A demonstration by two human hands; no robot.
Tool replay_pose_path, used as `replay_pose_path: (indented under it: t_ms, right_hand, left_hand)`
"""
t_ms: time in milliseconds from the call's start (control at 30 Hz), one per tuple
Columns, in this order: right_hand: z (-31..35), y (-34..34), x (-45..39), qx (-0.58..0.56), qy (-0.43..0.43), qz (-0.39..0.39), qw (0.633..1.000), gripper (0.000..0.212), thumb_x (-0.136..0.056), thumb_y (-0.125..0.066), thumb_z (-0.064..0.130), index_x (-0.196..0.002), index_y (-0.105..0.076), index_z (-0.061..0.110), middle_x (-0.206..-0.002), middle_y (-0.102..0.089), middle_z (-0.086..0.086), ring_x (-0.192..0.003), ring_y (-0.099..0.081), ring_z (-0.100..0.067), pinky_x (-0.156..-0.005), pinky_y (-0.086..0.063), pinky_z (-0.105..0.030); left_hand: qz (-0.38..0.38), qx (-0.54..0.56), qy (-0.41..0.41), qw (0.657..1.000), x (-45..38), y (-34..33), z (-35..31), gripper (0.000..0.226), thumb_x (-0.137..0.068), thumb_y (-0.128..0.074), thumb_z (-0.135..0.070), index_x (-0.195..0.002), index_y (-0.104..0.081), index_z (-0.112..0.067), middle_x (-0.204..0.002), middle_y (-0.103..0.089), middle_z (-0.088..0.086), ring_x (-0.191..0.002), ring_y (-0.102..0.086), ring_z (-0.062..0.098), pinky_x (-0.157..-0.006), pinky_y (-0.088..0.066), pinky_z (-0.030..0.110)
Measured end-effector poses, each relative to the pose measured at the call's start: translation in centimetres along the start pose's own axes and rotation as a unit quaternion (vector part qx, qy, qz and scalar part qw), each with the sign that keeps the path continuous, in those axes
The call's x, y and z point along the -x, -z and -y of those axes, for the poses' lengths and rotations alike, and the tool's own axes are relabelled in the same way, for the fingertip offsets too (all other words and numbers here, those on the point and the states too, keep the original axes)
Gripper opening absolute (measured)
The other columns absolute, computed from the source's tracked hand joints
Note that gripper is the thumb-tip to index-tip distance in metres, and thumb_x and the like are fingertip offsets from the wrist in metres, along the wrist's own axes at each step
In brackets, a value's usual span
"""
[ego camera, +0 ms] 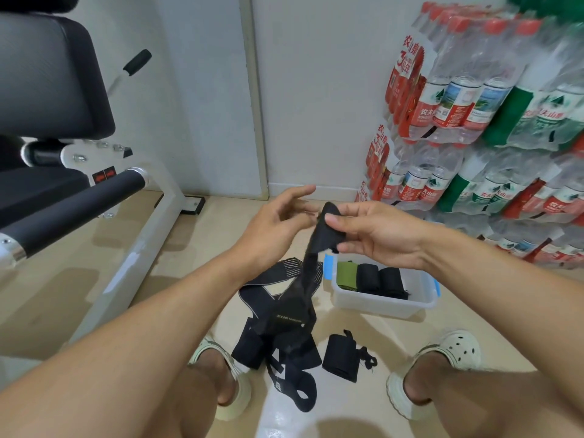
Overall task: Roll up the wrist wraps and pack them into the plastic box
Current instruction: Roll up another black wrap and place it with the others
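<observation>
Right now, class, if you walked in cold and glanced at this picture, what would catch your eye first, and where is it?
First, the two hands at centre: the right hand pinches a black wrist wrap that hangs down toward a heap of wraps on the floor, while the left hand is open beside it. Just right of the heap sits the plastic box holding three rolled wraps. Stacked water bottle packs fill the right wall.

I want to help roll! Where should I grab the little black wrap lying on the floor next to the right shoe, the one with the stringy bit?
Grab the small black wrap across its thick, already-bundled middle, coming straight down from above. It lies flat on the floor with open space around it. Skip the thin loop on its right; that would probably just dangle and unroll it.
</observation>
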State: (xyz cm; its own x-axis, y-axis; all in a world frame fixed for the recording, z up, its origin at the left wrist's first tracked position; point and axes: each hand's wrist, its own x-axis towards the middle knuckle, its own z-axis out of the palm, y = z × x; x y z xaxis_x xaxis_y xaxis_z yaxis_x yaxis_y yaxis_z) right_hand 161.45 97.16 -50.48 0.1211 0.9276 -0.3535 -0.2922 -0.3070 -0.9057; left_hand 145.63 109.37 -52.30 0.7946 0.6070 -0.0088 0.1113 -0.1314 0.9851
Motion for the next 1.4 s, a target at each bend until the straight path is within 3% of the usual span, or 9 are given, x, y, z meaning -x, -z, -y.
replay_pose_path:
  t_ms: [100, 267, 400, 500, 567, 700, 900, 1133, 1400]
  right_hand:
    - [0.6, -0.1, 0.0, -0.126, 0.037, -0.025, 0.991, 0.029, -0.082, -0.067, 0.011, -0.11, -0.07, 0.004, -0.104, -0.075, -0.009, -0.089, -0.074, -0.013, -0.07, -0.059, -0.017]
    - [0.9, -0.3, 0.0, -0.17, 0.077, -0.036, 0.982, 0.03, -0.082, -0.067, 0.004, -0.112, -0.066, 0.004, -0.108, -0.075, -0.012, -0.095, -0.075, -0.016, -0.08, -0.061, -0.021]
    - [1.0, -0.5, 0.3, -0.019, 0.12, -0.097, 0.988, 0.035, -0.085, -0.073, 0.008, -0.119, -0.067, 0.005, -0.108, -0.077, -0.01, -0.091, -0.075, -0.017, -0.07, -0.06, -0.022]
    - [1.1, -0.5, 0.6, 0.179, 0.183, -0.215, 0.942, 0.022, -0.077, -0.086, 0.02, -0.093, -0.071, 0.021, -0.078, -0.074, 0.008, -0.067, -0.067, -0.007, -0.057, -0.054, -0.02]
    - [1.0, -0.1, 0.4, 0.228, 0.219, -0.252, 0.915, 0.036, -0.066, -0.091, 0.034, -0.091, -0.068, 0.024, -0.077, -0.064, 0.008, -0.064, -0.056, -0.005, -0.061, -0.051, -0.018]
    - [1.0, 0.6, 0.4, 0.291, 0.198, -0.206, 0.913, 0.064, -0.055, -0.088, 0.046, -0.115, -0.069, 0.032, -0.098, -0.066, 0.007, -0.076, -0.061, -0.002, -0.074, -0.051, -0.016]
    - [0.1, 1.2, 0.6, 0.292, 0.181, -0.138, 0.929, 0.047, -0.068, -0.088, 0.038, -0.112, -0.072, 0.033, -0.104, -0.077, -0.001, -0.1, -0.072, -0.026, -0.092, -0.06, -0.04]
    - [-0.5, 0.2, 0.3, 0.218, 0.252, -0.153, 0.93, 0.034, -0.083, -0.082, 0.006, -0.11, -0.073, 0.025, -0.102, -0.075, -0.007, -0.089, -0.074, -0.031, -0.061, -0.06, -0.032]
    - [-1.3, 0.0, -0.5, 0.211, 0.264, -0.161, 0.928, 0.032, -0.083, -0.082, 0.004, -0.108, -0.08, 0.024, -0.096, -0.079, 0.0, -0.087, -0.073, -0.038, -0.063, -0.059, -0.034]
  left_hand:
    - [0.019, 0.057, -0.022, 0.998, 0.4, 0.2, -0.4, 0.044, -0.083, -0.074, -0.043, -0.12, -0.072, -0.019, -0.116, -0.075, 0.002, -0.114, -0.068, 0.018, -0.108, -0.048, 0.037]
    - [0.022, 0.065, -0.036, 0.997, 0.8, -0.7, -0.5, 0.037, -0.087, -0.074, -0.024, -0.122, -0.069, -0.014, -0.112, -0.076, 0.002, -0.106, -0.07, 0.014, -0.094, -0.054, 0.026]
    - [0.011, 0.094, -0.02, 0.995, 0.4, -0.7, -0.4, 0.026, -0.097, -0.064, -0.012, -0.122, -0.068, -0.007, -0.108, -0.077, 0.009, -0.101, -0.072, 0.016, -0.095, -0.057, 0.031]
    - [0.012, 0.103, -0.011, 0.995, 0.5, -0.6, -0.5, 0.026, -0.099, -0.061, -0.012, -0.123, -0.067, -0.004, -0.108, -0.077, 0.007, -0.102, -0.073, 0.015, -0.087, -0.057, 0.024]
    - [0.013, 0.105, -0.001, 0.994, 0.5, -0.5, -0.7, 0.025, -0.1, -0.06, -0.015, -0.121, -0.068, -0.004, -0.106, -0.077, 0.006, -0.099, -0.073, 0.015, -0.083, -0.057, 0.023]
    - [0.031, 0.099, 0.01, 0.995, 0.7, -0.6, -1.0, 0.025, -0.104, -0.053, -0.02, -0.117, -0.069, -0.006, -0.099, -0.077, 0.0, -0.088, -0.072, 0.008, -0.072, -0.054, 0.018]
    - [0.071, 0.097, 0.038, 0.992, 1.3, -0.6, -1.4, 0.03, -0.106, -0.049, -0.02, -0.128, -0.064, -0.007, -0.107, -0.076, 0.005, -0.09, -0.073, 0.011, -0.07, -0.056, 0.02]
    - [0.062, 0.133, 0.066, 0.987, 1.1, -1.0, -1.9, 0.029, -0.105, -0.051, -0.027, -0.127, -0.065, -0.015, -0.106, -0.077, 0.001, -0.092, -0.074, 0.012, -0.079, -0.062, 0.03]
    - [0.034, 0.129, 0.105, 0.985, 0.8, -1.1, -1.7, 0.042, -0.103, -0.05, -0.045, -0.125, -0.065, -0.013, -0.112, -0.076, 0.002, -0.104, -0.073, 0.018, -0.095, -0.057, 0.046]
